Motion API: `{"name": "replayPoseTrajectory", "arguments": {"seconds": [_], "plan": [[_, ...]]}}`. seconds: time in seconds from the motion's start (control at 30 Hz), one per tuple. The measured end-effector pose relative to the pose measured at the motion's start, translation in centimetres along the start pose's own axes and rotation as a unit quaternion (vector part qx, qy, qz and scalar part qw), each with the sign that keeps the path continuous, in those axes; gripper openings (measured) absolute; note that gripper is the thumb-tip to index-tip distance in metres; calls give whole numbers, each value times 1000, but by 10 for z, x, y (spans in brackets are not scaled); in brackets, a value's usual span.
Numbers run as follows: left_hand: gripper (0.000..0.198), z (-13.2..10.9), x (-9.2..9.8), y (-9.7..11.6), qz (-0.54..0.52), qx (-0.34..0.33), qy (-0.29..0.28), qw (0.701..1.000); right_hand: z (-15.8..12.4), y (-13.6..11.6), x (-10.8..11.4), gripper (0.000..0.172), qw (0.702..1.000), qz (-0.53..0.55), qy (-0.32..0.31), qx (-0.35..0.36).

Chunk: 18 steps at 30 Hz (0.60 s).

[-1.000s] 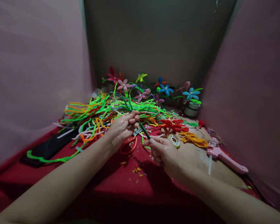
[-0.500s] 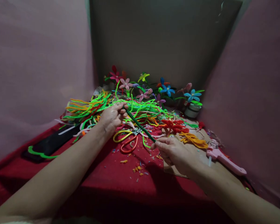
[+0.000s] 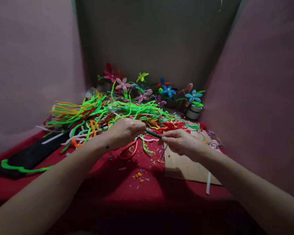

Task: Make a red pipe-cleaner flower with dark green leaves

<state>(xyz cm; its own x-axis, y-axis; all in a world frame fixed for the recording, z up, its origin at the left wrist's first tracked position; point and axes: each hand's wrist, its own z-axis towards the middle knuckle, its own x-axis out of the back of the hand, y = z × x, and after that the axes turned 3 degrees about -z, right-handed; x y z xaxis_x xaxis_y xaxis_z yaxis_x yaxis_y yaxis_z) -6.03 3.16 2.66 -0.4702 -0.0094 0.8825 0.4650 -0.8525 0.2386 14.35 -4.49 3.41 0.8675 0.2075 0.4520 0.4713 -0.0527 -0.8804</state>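
A dark green pipe cleaner (image 3: 153, 133) stretches between my two hands above the table. My left hand (image 3: 127, 130), back turned up, is closed on its left part. At the other end, the fingertips of my right hand (image 3: 177, 141) pinch it. Only a short piece shows between them. Scissors with a red handle loop (image 3: 128, 150) lie under my left hand, which hides part of them. Just behind the hands spreads a heap of bright green pipe cleaners (image 3: 142, 109), with orange and red ones mixed in.
Finished pipe-cleaner flowers (image 3: 122, 84) stand at the back, beside a small pale jar (image 3: 194, 112). A wooden board (image 3: 183, 166) lies under my right arm, a glue stick (image 3: 208, 184) near it. A black case (image 3: 31, 155) sits left. Fluff scraps dot the red cloth (image 3: 107, 186).
My left hand has moved down and right, closer to my right hand, so less of the dark green pipe cleaner shows. The view has shifted slightly right.
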Motion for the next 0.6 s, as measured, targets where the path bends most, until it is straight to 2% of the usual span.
{"name": "replayPoseTrajectory", "arguments": {"seconds": [0.1,0.13,0.17,0.23,0.3,0.33,0.4,0.47,0.5,0.6], "plan": [[25,-1,4,4,-119,84,23,989,1,-6,23,20,1000,-1,12,9],[25,-1,5,6,-198,122,27,972,2,-7,32,19,999,11,38,26],[24,-1,5,8,-295,164,33,941,3,-7,40,17,994,43,89,52],[19,2,1,10,-496,231,61,835,6,-5,49,11,952,167,223,124],[14,5,-6,11,-635,264,118,717,10,-1,47,7,900,271,304,158],[13,7,-10,12,-675,272,142,671,12,2,41,7,894,288,308,153],[13,10,-19,13,-718,288,169,611,15,5,19,11,917,288,256,105],[15,11,-26,17,-740,293,181,578,17,3,-8,17,948,261,167,73],[15,11,-30,19,-749,290,184,567,18,0,-20,20,956,244,141,79],[15,10,-36,27,-765,279,194,547,23,-7,-49,22,960,245,108,85]]}}
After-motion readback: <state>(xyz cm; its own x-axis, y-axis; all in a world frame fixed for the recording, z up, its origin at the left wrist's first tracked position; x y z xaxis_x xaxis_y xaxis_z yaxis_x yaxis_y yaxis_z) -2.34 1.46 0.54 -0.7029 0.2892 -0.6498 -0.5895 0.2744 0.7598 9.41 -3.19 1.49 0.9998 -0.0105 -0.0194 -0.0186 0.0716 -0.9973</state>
